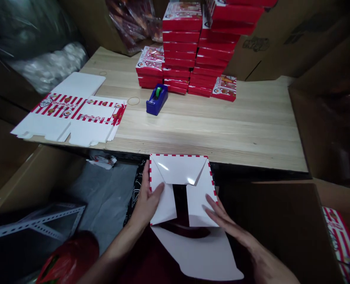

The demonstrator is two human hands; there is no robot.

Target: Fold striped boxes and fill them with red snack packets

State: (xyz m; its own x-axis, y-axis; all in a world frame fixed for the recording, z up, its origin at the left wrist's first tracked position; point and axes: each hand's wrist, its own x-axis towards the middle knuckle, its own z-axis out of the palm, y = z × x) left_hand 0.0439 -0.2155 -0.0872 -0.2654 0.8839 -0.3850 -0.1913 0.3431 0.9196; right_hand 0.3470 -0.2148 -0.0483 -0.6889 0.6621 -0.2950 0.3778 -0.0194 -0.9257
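A white cardboard box point(180, 165) with red-and-white striped edges is held in front of me at the table's front edge, partly folded. Its far flap and both side flaps lie folded inward, with a dark gap between the side flaps. The near flap point(204, 252) hangs out toward me. My left hand point(148, 201) grips the box's left side, thumb on the left flap and fingers along the outer wall. On the right side, my right hand point(223, 217) has fingers pressed on the right flap and others against the outer edge.
Flat printed box blanks point(59, 114) lie on the table point(222, 130) at left. A blue tape dispenser point(157, 100) stands midway, beside a rubber band point(133, 101). Stacks of red boxes point(182, 47) rise at the back. An open carton point(322, 189) is at lower right.
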